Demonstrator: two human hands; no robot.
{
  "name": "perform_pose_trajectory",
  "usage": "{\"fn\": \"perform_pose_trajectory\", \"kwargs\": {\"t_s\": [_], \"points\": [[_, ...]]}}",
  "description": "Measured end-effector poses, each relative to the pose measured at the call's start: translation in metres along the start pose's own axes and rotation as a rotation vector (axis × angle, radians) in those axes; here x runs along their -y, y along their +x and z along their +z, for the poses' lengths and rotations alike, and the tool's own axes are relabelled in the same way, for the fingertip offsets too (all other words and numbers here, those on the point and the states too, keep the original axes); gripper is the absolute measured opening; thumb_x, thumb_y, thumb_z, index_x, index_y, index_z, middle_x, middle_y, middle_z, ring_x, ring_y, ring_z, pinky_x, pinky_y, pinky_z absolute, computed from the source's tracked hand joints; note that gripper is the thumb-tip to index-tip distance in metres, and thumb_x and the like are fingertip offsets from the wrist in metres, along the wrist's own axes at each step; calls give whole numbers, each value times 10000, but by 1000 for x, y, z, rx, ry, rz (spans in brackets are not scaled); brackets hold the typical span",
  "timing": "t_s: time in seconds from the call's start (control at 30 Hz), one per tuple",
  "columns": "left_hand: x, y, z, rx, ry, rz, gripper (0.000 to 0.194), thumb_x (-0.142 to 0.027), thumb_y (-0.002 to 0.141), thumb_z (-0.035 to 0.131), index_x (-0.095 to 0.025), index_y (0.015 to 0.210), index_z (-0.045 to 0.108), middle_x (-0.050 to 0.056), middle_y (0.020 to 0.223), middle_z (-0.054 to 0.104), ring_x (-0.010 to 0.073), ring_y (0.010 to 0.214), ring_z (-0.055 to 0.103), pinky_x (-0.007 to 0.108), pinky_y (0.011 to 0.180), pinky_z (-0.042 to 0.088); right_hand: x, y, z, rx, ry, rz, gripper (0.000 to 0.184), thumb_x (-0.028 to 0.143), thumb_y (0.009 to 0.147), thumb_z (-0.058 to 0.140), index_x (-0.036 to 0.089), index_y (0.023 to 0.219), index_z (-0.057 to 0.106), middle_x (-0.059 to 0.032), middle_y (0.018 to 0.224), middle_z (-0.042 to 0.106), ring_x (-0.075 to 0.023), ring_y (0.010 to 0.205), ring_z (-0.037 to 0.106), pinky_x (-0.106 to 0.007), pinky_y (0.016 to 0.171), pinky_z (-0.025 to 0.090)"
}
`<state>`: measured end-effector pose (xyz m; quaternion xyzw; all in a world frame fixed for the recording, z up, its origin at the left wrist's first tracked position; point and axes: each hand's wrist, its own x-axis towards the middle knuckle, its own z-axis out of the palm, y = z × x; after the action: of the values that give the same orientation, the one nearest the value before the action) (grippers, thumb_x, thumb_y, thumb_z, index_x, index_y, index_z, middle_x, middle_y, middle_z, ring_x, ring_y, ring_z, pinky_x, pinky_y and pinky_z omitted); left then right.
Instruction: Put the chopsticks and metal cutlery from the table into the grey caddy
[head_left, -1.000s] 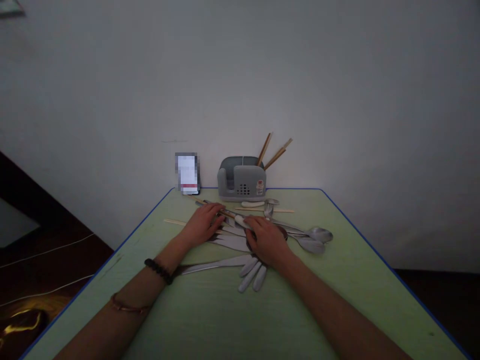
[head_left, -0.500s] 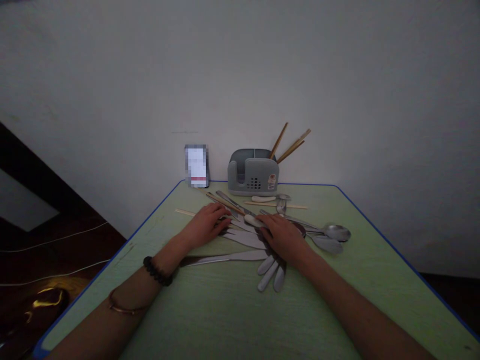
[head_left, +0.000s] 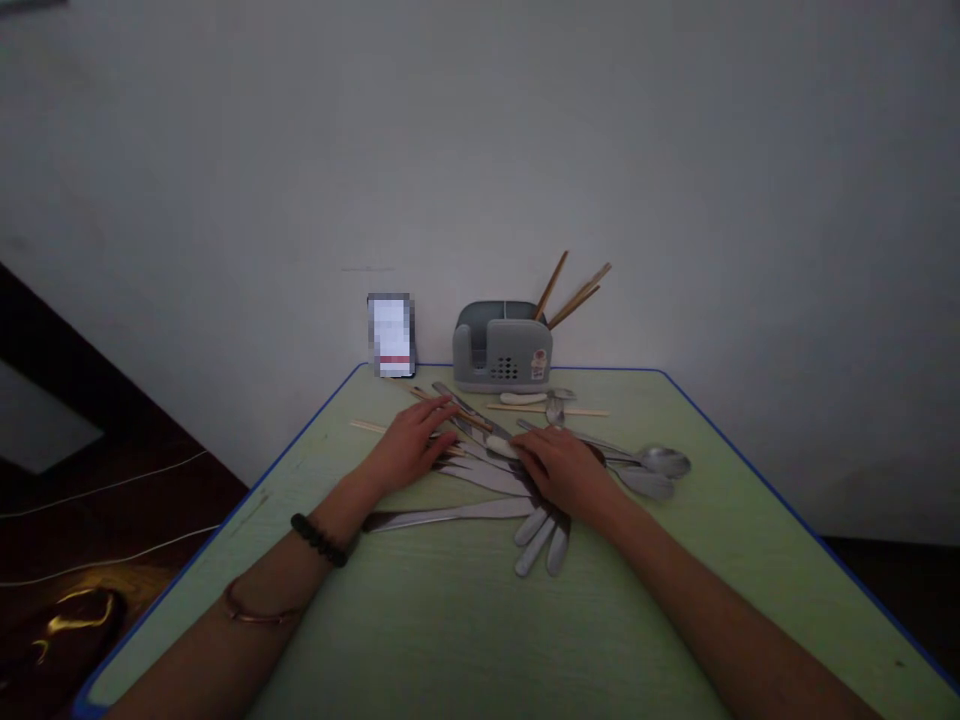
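Head view, white rounded utensil handle (head_left: 501,446): lay on the green wooden counter (head_left: 465,620), just left of the right hand's (head_left: 574,470) fingertips, long axis mostly sideways, slanting nearer rightward.
Nearer hand: right; its grip curled over the handle, whether closed could not be told.
Left hand (head_left: 409,445): grip open, beside brown wooden chopsticks (head_left: 474,420).
Grey plastic holder (head_left: 517,350): one, at least three chopsticks inside.
Silver metal spoons (head_left: 664,460): at least two.
Fanned grey handles (head_left: 534,550): three.

Near tabletop (head_left: 450,640) open; cutlery pile (head_left: 487,478) blocks middle, grey holder (head_left: 517,352) behind.
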<state>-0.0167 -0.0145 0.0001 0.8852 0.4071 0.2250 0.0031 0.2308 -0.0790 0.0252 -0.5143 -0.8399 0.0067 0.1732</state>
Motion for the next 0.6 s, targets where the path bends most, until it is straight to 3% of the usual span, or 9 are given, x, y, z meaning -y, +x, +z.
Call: {"fn": "perform_pose_trajectory", "kwargs": {"t_s": [0.17, 0.33, 0.47, 0.6], "points": [[6, 3, 11, 106, 55, -44, 500, -448, 942, 313, -223, 1386, 371, 80, 1449, 379, 257, 1335, 322, 471, 1062, 303, -5, 3, 0, -75, -6, -1, 244, 202, 905, 416, 172, 985, 644, -72, 979, 675, -200, 926, 583, -333, 867, 429], [6, 3, 14, 113, 49, -26, 481, -448, 942, 320, -239, 1366, 405, 61, 1429, 414, 256, 1328, 332, 467, 1062, 307, -30, 4, 3, -226, -103, 170, 301, 225, 882, 432, 145, 1120, 598, -128, 1241, 568, -249, 1138, 501, -396, 976, 379], [-1, 4, 13, 72, 25, 30, 415, -371, 939, 365, -220, 1306, 486, 88, 1339, 501, 248, 1260, 402, 454, 1036, 344, -46, -1, 4, -100, -113, 329, 394, 321, 914, 388, 120, 1212, 549, -161, 1312, 509, -257, 1207, 460, -392, 1005, 353], [-13, 5, 10, 48, -28, 61, 338, -292, 928, 392, -235, 1212, 565, 80, 1200, 587, 219, 1125, 504, 416, 965, 408, -39, -5, 2, -30, -87, 329, 364, 315, 929, 356, 153, 1162, 584, -127, 1226, 574, -235, 1171, 482, -362, 991, 357]]}}
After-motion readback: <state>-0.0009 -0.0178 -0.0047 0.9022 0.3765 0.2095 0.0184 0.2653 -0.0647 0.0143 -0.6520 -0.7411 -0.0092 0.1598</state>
